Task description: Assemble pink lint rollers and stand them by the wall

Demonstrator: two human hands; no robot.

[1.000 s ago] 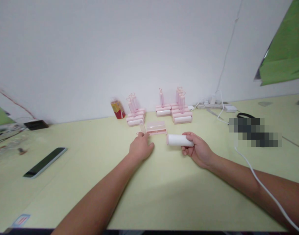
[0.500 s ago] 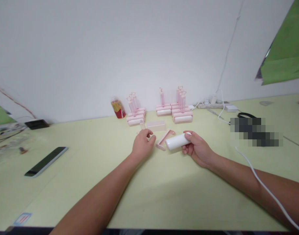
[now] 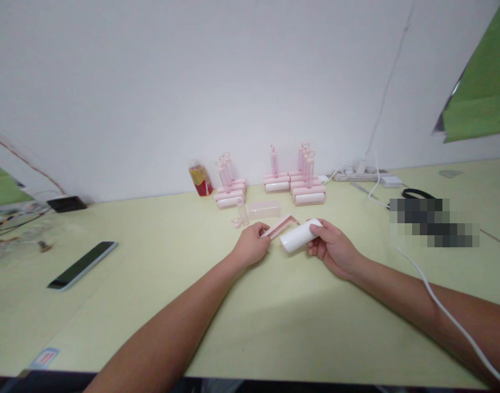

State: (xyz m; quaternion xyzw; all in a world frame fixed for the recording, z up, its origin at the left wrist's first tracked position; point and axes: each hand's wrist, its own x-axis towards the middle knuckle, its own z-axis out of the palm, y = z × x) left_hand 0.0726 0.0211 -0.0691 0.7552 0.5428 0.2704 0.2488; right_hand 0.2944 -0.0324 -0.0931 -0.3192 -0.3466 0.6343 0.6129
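My left hand (image 3: 252,244) grips the near end of a pink lint roller frame (image 3: 281,224), a long piece with bent ends. In my right hand (image 3: 332,248) is a white lint roller refill (image 3: 299,236), held by its right end and tilted beside the frame. Just beyond my left hand a clear pink handle tube (image 3: 243,212) lies on the table, with a small pink looped cap (image 3: 236,222) by it. A translucent pink cover (image 3: 264,209) rests behind the frame.
Several assembled lint rollers (image 3: 309,191) stand along the wall, with more at left (image 3: 231,194). A red and yellow package (image 3: 201,178) leans near them. A phone (image 3: 83,265) lies at left. A power strip (image 3: 360,176) and white cable (image 3: 434,305) are at right.
My left hand has moved right from beside the handle tube and taken hold of the pink frame, whose near end is now lifted. My right hand still holds the white refill.
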